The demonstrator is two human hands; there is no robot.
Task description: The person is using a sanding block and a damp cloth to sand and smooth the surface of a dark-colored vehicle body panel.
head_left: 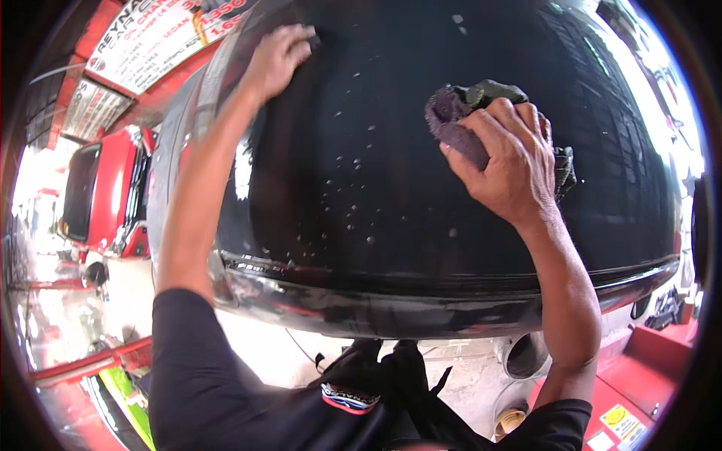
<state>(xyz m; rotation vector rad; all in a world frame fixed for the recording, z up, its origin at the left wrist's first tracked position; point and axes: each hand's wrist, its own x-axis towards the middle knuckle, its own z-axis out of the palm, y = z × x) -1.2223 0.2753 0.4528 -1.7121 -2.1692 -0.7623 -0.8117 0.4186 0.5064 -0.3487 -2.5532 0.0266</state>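
A glossy black car panel (pixel 391 173) fills the middle of the view, with water drops (pixel 353 188) scattered over its centre-left part. My right hand (pixel 515 154) presses a bunched cloth (pixel 451 120) against it, fingers wrapped over the fabric. Purple-grey on the left, the cloth shows dark green folds at its top and right side; my palm hides the rest. Farther up and to the left, my left hand (pixel 280 60) is over the panel's left part, slightly blurred, with its fingers bent but apart. A small dark patch by its fingertips is too unclear to name.
The panel's lower edge (pixel 421 289) curves above a dark bumper in front of my body. At the left stands a red car (pixel 101 192) beneath a printed sign (pixel 150 45). A metal bucket (pixel 523 355) and a red bench-like surface (pixel 624 383) are at the lower right.
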